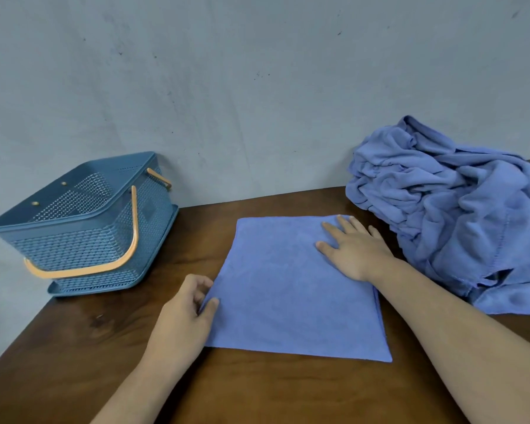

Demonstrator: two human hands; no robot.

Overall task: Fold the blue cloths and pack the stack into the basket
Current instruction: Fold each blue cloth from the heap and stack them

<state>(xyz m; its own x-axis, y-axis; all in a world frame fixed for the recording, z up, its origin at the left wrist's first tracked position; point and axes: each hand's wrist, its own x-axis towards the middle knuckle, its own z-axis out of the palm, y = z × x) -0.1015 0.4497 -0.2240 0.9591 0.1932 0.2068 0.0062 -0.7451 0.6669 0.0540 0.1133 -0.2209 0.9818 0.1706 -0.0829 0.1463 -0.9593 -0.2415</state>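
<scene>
Plain, household-looking room: dark wooden tabletop [74, 347] against a bare, scuffed grey wall [257, 87], plastic basket [74, 246] left, heaped cloths [456, 209] right.

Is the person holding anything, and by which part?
The left hand pinches the flat blue cloth at its left edge; the right hand only presses flat on it.

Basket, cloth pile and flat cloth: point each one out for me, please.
basket [74, 243]: head view, on its front mesh wall.
cloth pile [447, 209]: head view, on the middle of the crumpled heap.
flat cloth [273, 289]: head view, on the bare centre of its top face.
</scene>
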